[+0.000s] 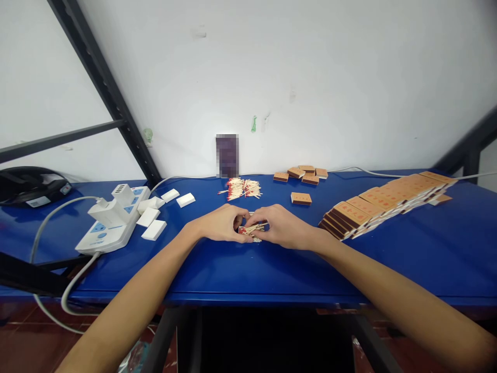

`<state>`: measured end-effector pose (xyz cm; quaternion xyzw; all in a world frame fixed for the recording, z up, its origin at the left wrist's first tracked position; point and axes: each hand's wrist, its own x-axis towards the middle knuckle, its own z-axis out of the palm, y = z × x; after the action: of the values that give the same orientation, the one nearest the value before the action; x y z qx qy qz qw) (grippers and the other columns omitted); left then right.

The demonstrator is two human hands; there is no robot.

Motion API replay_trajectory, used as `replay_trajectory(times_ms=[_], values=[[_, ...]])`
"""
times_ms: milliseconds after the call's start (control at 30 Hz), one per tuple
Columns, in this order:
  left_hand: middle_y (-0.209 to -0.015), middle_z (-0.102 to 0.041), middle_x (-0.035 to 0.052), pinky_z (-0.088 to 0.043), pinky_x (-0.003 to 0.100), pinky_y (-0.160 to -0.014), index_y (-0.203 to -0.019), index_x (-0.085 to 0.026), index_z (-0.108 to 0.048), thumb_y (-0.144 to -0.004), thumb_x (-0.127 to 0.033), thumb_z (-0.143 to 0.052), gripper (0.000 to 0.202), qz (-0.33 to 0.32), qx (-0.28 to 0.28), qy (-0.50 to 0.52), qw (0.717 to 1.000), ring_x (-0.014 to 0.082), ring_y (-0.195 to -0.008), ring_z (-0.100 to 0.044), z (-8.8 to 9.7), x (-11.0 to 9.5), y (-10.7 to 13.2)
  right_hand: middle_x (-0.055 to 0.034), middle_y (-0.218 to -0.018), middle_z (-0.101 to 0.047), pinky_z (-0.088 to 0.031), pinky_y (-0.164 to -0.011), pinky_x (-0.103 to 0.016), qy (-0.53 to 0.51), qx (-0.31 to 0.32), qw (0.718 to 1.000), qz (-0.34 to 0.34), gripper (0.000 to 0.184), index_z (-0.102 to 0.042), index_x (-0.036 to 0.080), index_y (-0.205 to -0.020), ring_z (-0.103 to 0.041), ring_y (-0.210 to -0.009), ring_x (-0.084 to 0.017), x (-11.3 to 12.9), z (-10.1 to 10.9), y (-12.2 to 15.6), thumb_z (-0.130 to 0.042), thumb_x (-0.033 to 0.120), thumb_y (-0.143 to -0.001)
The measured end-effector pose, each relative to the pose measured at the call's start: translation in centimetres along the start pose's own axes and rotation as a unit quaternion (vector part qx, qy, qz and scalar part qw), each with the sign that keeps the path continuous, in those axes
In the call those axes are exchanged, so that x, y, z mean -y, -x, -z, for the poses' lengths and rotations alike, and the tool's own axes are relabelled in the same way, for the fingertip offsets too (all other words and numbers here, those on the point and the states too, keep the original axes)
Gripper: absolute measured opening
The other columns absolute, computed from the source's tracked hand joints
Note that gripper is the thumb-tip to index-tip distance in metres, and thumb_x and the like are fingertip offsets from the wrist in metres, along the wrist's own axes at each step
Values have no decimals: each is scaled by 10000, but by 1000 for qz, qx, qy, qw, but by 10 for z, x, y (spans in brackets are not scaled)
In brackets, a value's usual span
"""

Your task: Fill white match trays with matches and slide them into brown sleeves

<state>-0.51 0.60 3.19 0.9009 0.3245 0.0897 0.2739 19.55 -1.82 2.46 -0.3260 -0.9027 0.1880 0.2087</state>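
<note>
At the middle of the table my left hand (225, 224) curls its thumb and fingers round the left end of a small white matchbox tray (257, 240). Loose red-headed matches (251, 229) lie in the tray, heads to the left. My right hand (280, 226) is closed at the tray's right side, thumb and fingertips on the matches. Both hands cover much of the tray. Just beyond them is a loose pile of matches (244, 188). An orange matchbox (301, 198) lies to the right of that pile.
Several white trays (154, 230) lie at the left beside a power strip (112, 235) with plugged-in adapters. Several matchboxes (309, 179) sit near the wall. Long rows of matchboxes (384, 202) stretch across the right. A dark pixelated object (227, 155) leans on the wall.
</note>
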Motion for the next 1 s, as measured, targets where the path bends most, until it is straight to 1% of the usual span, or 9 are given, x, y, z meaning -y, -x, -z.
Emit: replay_trajectory(times_ms=[167, 300, 433, 533, 633, 700, 800, 867, 1000], values=[[-618, -504, -42, -341, 225, -522, -782, -170, -565, -757, -491, -642, 330, -11, 2, 8, 1000, 93, -553, -456, 1, 2, 0, -18, -932, -728, -440, -704, -253, -24, 17, 1000, 7, 230, -723, 211, -969, -641, -799, -155, 3, 6, 2, -567, 159, -809], [-620, -510, -39, -339, 221, -510, -769, -166, -560, -768, -472, -632, 315, -10, -4, -4, 1000, 88, -544, -449, 1, 2, 0, -23, -1018, -711, -452, -742, -254, -41, 24, 999, 19, 278, -695, 214, -1058, -636, -870, -158, 4, 14, 5, -580, 184, -806], [-610, -506, -42, -340, 222, -514, -833, -159, -599, -754, -475, -648, 330, -6, -11, -1, 1000, 89, -535, -449, 2, 3, 1, -34, -1088, -684, -460, -796, -286, -38, 24, 999, 3, 317, -663, 225, -1113, -617, -923, -175, 2, 24, 9, -602, 323, -818], [-613, -506, -43, -345, 223, -527, -894, -157, -624, -733, -477, -672, 361, -1, -8, 4, 1000, 90, -537, -457, 3, 3, 1, -52, -1119, -662, -459, -806, -318, -27, 43, 998, -21, 435, -625, 234, -1170, -604, -936, -200, -1, 29, 11, -643, 430, -783], [-633, -513, -42, -347, 221, -538, -917, -163, -636, -702, -484, -706, 393, 2, -1, 2, 1000, 91, -552, -464, 5, 4, 1, -61, -1081, -659, -456, -774, -319, -11, 67, 997, -37, 550, -595, 224, -1196, -594, -914, -210, -2, 28, 12, -709, 468, -717], [-642, -519, -43, -350, 219, -541, -918, -168, -637, -684, -490, -723, 407, 1, 4, 3, 1000, 91, -558, -469, 5, 5, 1, -53, -1019, -667, -450, -725, -299, -8, 79, 996, -40, 523, -601, 218, -1168, -593, -865, -199, -3, 26, 11, -719, 445, -712], [-647, -535, -41, -350, 215, -535, -904, -169, -636, -679, -489, -732, 403, -3, 13, 12, 1000, 92, -561, -485, 5, 6, 0, -32, -931, -675, -432, -667, -267, -7, 84, 996, -26, 361, -644, 212, -1068, -588, -770, -167, -4, 22, 8, -685, 390, -757], [-651, -548, -36, -349, 214, -532, -900, -166, -639, -681, -490, -732, 403, -3, 17, 21, 1000, 94, -563, -496, 5, 7, 0, -26, -892, -675, -422, -650, -254, -3, 77, 997, -11, 289, -667, 206, -1012, -581, -728, -150, -4, 21, 7, -662, 382, -783], [-641, -561, -31, -348, 217, -535, -888, -158, -653, -667, -502, -740, 418, 4, 11, 36, 999, 97, -561, -504, 4, 7, 1, -29, -839, -663, -418, -636, -248, -2, 60, 998, 6, 264, -689, 192, -971, -577, -706, -141, -6, 20, 6, -648, 392, -803]])
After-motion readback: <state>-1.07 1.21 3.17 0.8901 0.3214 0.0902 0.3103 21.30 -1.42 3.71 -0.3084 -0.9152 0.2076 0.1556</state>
